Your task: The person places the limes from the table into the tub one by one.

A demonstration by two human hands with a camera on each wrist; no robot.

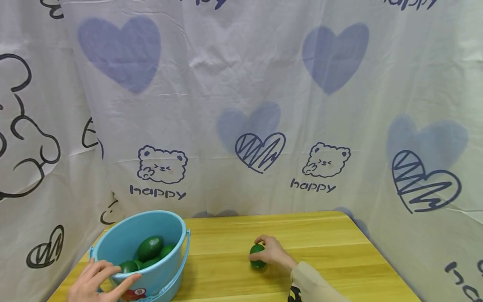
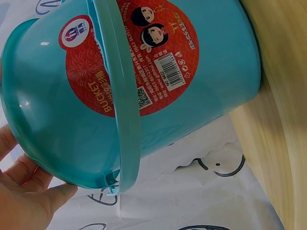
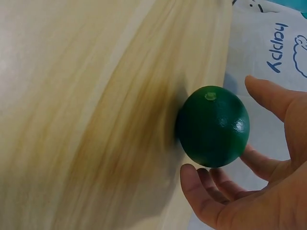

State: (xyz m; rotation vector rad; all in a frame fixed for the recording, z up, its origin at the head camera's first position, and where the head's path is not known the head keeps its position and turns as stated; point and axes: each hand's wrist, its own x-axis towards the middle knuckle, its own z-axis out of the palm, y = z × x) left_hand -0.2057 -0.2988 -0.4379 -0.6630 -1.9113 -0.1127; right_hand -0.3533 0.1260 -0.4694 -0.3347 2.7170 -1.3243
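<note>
At the left of the head view, a light-blue bucket (image 1: 158,272) stands on the table with several dark green avocados (image 1: 150,248) inside. My left hand (image 1: 94,283) holds its near left rim; the left wrist view shows the thumb (image 2: 62,194) against the outer wall and other fingers over the edge. Out on the table, a single glossy green avocado (image 3: 213,127) sits by my right hand (image 1: 275,253). The fingers curve around its lower side, while the thumb (image 3: 268,93) stands apart from it in the right wrist view. Whether the fingertips touch it is hard to tell.
The wooden table (image 1: 320,239) extends right of the bucket. Hanging white cloth (image 1: 211,180) with hearts and bears borders the back and sides. Across the bucket's front hangs its blue handle (image 2: 127,105), over a red label (image 2: 168,57).
</note>
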